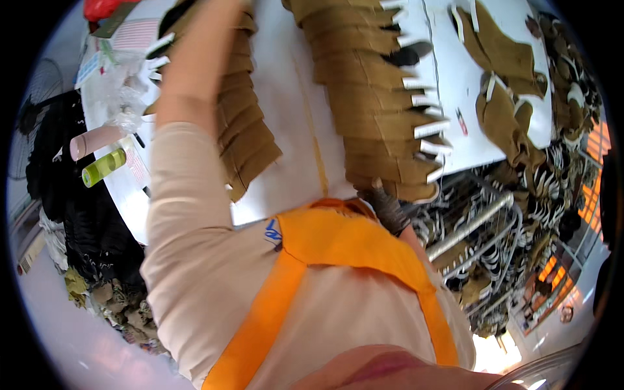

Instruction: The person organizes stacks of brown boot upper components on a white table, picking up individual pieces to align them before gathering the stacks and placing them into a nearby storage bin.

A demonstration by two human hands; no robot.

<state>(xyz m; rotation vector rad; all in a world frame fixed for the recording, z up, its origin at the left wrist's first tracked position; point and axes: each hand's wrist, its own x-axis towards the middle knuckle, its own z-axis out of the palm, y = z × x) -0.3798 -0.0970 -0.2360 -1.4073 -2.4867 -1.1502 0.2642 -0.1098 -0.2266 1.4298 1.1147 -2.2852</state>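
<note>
My left arm (193,78) reaches up across the left row of overlapping brown boot-shaped pieces (250,140). The left hand lies beyond the upper edge of the head view, so its hold is hidden. In a dark glove, my right hand (388,207) is at the near end of the right row of similar brown pieces (374,120). It appears to touch the nearest piece, but its fingers are mostly hidden or blurred. White strips stick out along the right side of that row, with one dark sole-like piece (409,54) among them.
Both rows lie on a white table (286,123). Loose brown pieces (507,120) and a small red tool (461,121) lie to the right. A pink bottle (95,142) and a green bottle (104,168) are at left. A metal rack (471,224) with many pieces stands against the table's right.
</note>
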